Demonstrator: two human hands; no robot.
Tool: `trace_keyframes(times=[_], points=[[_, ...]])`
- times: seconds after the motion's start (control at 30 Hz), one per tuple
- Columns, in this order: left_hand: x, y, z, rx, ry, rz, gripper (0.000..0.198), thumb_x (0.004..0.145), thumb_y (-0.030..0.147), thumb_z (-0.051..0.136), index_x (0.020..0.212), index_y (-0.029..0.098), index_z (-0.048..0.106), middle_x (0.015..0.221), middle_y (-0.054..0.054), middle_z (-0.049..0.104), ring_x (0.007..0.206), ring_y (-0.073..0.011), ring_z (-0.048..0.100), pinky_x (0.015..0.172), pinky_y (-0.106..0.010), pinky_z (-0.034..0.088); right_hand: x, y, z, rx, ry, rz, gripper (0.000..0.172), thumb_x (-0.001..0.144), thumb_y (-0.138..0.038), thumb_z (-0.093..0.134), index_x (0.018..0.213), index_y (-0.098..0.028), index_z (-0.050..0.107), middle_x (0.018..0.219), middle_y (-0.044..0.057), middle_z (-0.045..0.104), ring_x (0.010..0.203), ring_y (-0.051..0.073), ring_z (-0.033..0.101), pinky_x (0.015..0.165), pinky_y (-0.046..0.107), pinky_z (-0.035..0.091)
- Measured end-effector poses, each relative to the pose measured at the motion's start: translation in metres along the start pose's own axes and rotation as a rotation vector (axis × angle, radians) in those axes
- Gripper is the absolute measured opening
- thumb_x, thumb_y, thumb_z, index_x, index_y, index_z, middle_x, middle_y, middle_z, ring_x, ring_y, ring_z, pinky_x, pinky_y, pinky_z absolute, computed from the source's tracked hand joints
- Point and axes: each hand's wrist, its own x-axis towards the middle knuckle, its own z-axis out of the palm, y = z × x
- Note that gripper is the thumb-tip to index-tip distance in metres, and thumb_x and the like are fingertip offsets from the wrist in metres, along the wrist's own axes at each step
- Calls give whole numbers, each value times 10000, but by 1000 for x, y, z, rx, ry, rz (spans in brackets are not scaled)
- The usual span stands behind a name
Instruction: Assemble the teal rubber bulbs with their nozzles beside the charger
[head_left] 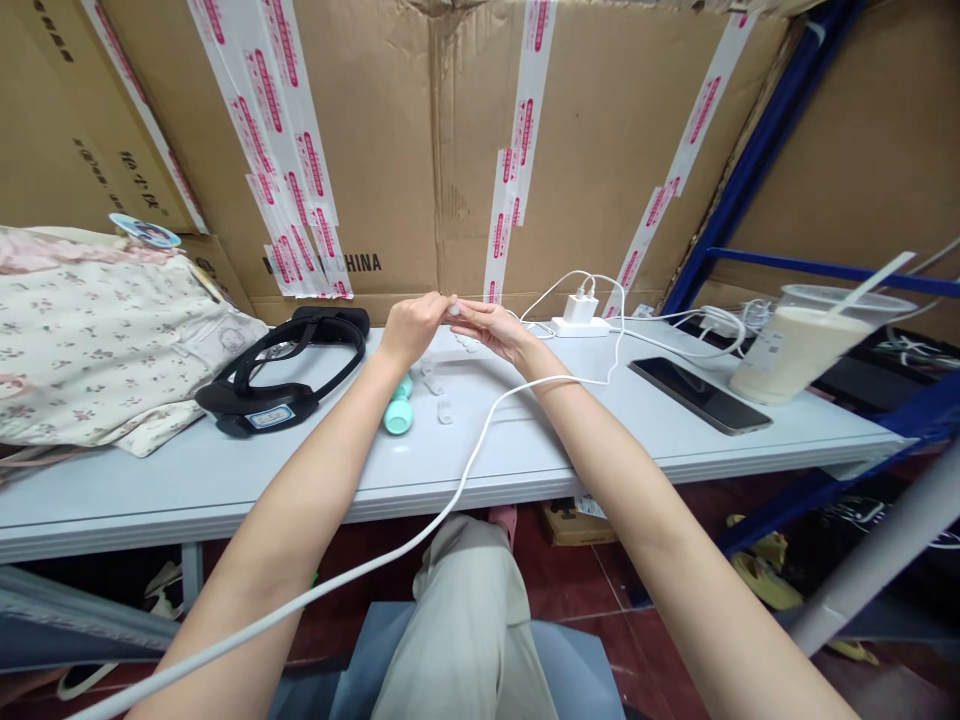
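Observation:
Both my hands meet over the middle of the white table [225, 470]. My left hand [414, 325] and my right hand [487, 326] pinch together on a small pale object [453, 310] that I cannot make out. Below them on the table lie small clear plastic pieces [445, 408] and a mint-green cylinder [399, 408], partly hidden by my left forearm. A white cable [480, 440] runs across my right forearm and down toward my lap.
A black headset [285, 375] lies left of my hands, beside floral cloth [97, 340]. A white charger block [580, 318] with cables sits at the back. A black phone [699, 395] and a lidded milky drink cup [799, 345] stand right. Taped cardboard [420, 140] forms the back wall.

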Motion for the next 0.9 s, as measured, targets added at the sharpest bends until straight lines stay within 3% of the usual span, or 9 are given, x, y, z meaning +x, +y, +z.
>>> trace_keyframes(times=[0.2, 0.4, 0.6, 0.77, 0.9], points=[[-2, -1, 0, 170, -26, 132, 360, 968, 323, 335, 1011, 158, 652, 784, -80, 659, 691, -146, 623, 600, -241, 396, 0, -2, -2, 28, -31, 63, 190, 779, -218, 697, 961, -164, 700, 967, 43, 723, 935, 141, 678, 908, 267, 534], [-3, 1, -1, 190, -44, 120, 357, 971, 300, 328, 1097, 166, 634, 831, -90, 671, 715, -150, 631, 617, -252, 405, 5, 0, 3, 47, 63, 26, 136, 751, -170, 716, 886, -150, 712, 902, 46, 735, 924, 151, 683, 945, 295, 516], [-3, -2, 2, 179, -11, 121, 381, 970, 313, 327, 1027, 162, 672, 789, -88, 670, 698, -146, 618, 609, -249, 398, 6, 0, 9, 49, 142, 12, 127, 713, -154, 748, 833, -143, 707, 788, 35, 732, 848, 156, 696, 957, 351, 508], [-4, -5, 5, 118, 52, 109, 364, 959, 327, 357, 990, 180, 689, 805, -77, 689, 738, -147, 635, 621, -239, 411, 6, 4, 14, 60, 159, -27, 171, 691, -159, 767, 844, -143, 692, 776, 24, 728, 794, 140, 694, 944, 340, 515], [-3, -5, 6, 85, 106, 85, 348, 950, 319, 378, 1113, 186, 655, 938, -86, 716, 830, -162, 659, 689, -243, 442, 8, 6, 13, 80, 112, -50, 155, 738, -228, 739, 860, -157, 676, 826, 24, 727, 803, 123, 690, 907, 305, 529]])
